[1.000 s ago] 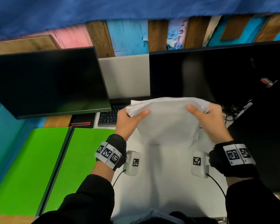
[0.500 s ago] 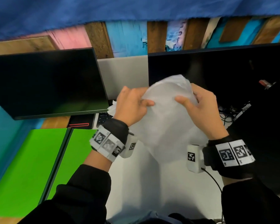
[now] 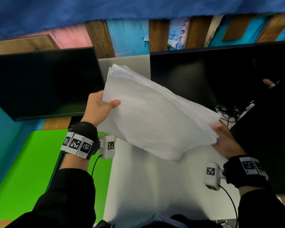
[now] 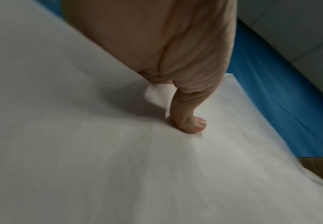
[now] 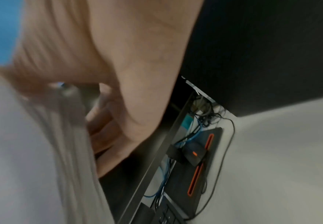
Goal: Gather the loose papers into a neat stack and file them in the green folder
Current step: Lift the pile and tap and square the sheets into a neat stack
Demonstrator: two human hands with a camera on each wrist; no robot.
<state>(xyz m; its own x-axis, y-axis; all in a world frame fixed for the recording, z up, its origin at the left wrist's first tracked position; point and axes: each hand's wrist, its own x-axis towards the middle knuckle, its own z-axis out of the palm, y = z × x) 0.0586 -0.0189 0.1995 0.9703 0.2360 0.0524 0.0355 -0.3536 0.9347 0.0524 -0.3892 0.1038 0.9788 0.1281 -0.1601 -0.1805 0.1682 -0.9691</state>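
Note:
A thick stack of white papers (image 3: 148, 112) hangs in the air above the white desk, tilted with its far corner high and left. My left hand (image 3: 104, 104) grips the stack's left edge, thumb on top, which the left wrist view shows pressing into the top sheet (image 4: 99, 151). At the right end, my right hand (image 3: 220, 137) lies against the short edge of the papers (image 5: 22, 151), fingers behind it; the hold is blurred. The open green folder (image 3: 31, 170) lies flat on the desk at the lower left.
Two dark monitors (image 3: 44, 83) (image 3: 220, 74) stand behind the papers. A tangle of cables (image 3: 227, 114) lies at the right monitor's foot. A black dock with orange stripes (image 5: 201, 160) and a keyboard sit under the screens. The white desk (image 3: 155, 186) lies below the stack.
The stack has been turned from upright between both hands to a long slanting lie. My left hand moved down to the left edge; my right hand slid down and right to the short end.

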